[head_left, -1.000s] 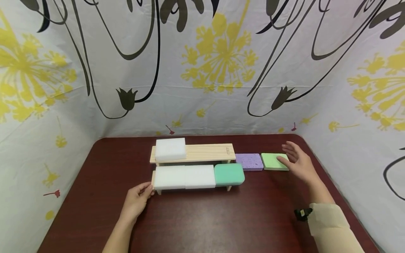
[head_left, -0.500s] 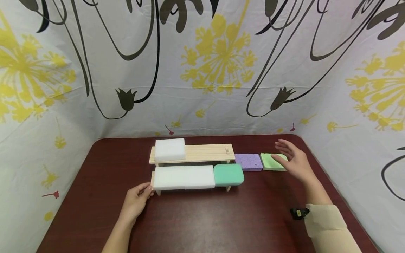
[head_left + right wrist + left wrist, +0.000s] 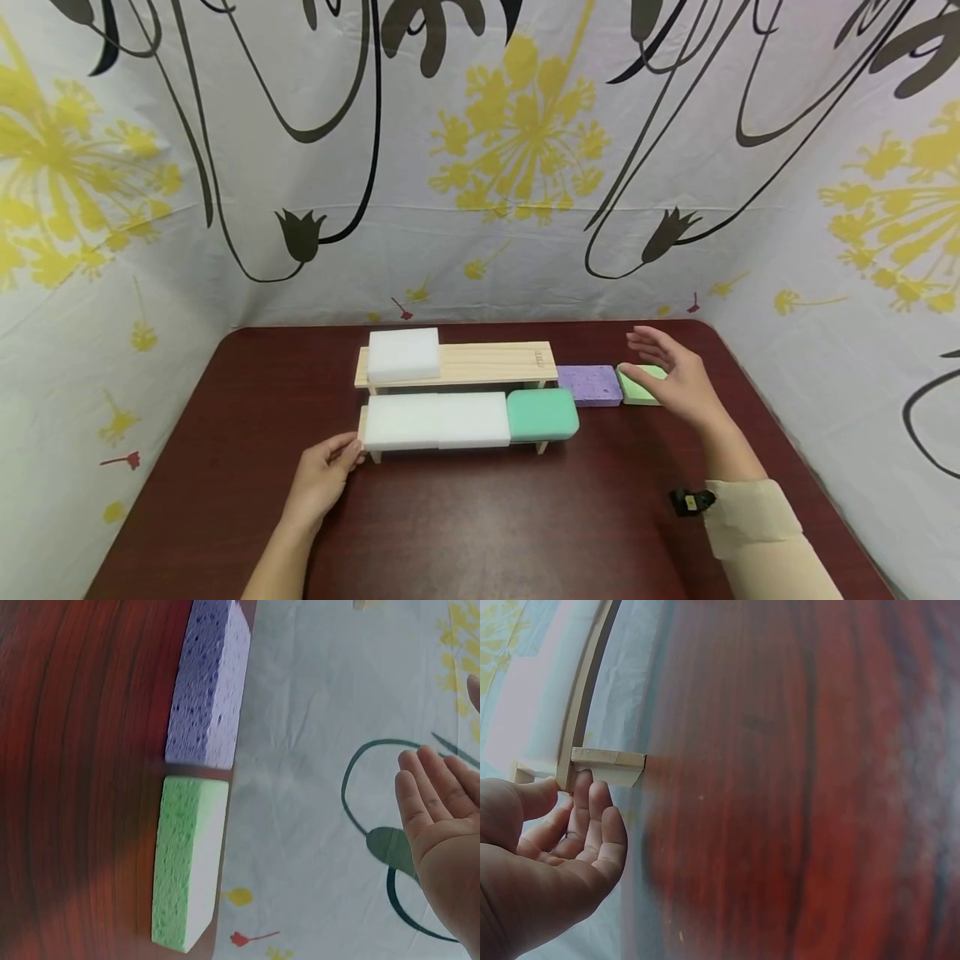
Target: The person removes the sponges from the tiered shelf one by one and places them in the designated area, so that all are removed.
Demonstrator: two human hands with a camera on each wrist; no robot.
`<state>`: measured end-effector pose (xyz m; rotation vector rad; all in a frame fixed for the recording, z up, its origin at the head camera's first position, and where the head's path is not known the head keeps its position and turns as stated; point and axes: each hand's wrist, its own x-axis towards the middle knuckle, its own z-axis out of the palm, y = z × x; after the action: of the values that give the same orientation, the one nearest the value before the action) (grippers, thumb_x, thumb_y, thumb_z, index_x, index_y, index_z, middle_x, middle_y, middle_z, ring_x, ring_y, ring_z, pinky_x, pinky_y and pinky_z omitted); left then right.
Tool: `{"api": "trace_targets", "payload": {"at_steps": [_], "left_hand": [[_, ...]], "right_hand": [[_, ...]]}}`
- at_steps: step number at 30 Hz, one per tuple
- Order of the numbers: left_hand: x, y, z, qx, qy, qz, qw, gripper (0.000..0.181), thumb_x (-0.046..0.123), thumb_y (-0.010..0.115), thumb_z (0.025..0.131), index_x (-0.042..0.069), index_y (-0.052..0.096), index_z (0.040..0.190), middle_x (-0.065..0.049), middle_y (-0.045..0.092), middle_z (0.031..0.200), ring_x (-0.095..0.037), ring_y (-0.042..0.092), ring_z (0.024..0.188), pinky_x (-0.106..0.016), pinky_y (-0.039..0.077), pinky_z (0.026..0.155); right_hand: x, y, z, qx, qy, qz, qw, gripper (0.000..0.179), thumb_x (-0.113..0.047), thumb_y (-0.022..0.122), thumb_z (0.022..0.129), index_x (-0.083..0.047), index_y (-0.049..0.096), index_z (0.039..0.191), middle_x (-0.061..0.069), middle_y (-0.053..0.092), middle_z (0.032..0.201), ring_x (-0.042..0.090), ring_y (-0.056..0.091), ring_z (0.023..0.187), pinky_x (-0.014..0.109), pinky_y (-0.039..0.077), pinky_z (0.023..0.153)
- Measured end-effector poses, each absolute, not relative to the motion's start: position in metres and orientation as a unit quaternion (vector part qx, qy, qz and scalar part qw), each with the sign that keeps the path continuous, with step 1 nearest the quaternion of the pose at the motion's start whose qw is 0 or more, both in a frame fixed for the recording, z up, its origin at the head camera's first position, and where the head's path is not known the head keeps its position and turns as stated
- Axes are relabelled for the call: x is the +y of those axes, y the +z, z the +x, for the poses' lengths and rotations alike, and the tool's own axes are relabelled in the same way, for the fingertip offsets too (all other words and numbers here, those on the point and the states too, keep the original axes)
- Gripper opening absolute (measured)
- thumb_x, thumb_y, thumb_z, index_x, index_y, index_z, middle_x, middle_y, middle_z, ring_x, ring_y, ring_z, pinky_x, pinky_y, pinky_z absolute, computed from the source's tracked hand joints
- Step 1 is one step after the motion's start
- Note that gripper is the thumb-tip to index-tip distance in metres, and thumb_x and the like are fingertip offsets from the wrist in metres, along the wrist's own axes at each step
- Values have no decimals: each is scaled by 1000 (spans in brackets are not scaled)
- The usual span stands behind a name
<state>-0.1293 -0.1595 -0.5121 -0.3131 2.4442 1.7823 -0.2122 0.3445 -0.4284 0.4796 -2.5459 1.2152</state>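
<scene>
My left hand (image 3: 321, 477) pinches the left end of the front wooden stand (image 3: 577, 705) between thumb and fingers. On that stand lie two white sponges (image 3: 437, 420) and, at its right end, a teal sponge (image 3: 543, 414). With fingers extended and thumb apart, my right hand (image 3: 681, 385) hovers over the light green sponge (image 3: 637, 393), holding nothing and partly covering it in the head view. A purple sponge (image 3: 589, 385) lies just left of the green one. The right wrist view shows a narrow gap between the purple and green sponges.
Behind the front stand is a second wooden stand (image 3: 495, 362) with one white sponge (image 3: 403, 355) at its left end. Everything stands on a dark red-brown table (image 3: 480, 525). Patterned cloth (image 3: 480, 275) hangs along the back and both sides.
My right hand has drifted left over the light green sponge, in the air. My left hand has stayed at the front stand's end, and the sponges have not moved.
</scene>
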Motion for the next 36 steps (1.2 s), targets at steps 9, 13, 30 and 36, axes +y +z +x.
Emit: {"api": "trace_targets", "payload": {"at_steps": [9,13,30,36], "left_hand": [[-160,-513,-130,804,584,-100,55,39,15,57,106,-10,57,136,-20,70,114,-29,66,105,-28,56,86],[-160,-514,-130,801,587,-102,54,38,14,56,106,-10,57,136,-21,70,113,-29,66,105,-27,56,86],[-160,-513,-131,795,595,-107,56,38,14,56,106,-9,57,135,-21,70,114,-27,66,105,-28,56,87],[-160,-514,-131,793,597,-108,59,39,15,56,106,-10,57,136,-20,70,114,-26,66,105,-26,56,86]], "right_hand": [[320,-429,-217,-879,426,176,120,65,-4,80,87,0,50,145,19,61,134,35,59,122,19,49,100],[311,-428,-218,-883,423,174,106,63,-9,80,89,-2,51,145,18,61,135,34,59,123,41,50,102],[277,-422,-228,-869,449,195,74,62,-16,80,90,-3,52,144,14,61,136,32,58,126,48,47,105],[262,-415,-230,-871,437,211,74,61,-13,81,89,-2,53,142,16,61,135,32,58,126,47,48,105]]}}
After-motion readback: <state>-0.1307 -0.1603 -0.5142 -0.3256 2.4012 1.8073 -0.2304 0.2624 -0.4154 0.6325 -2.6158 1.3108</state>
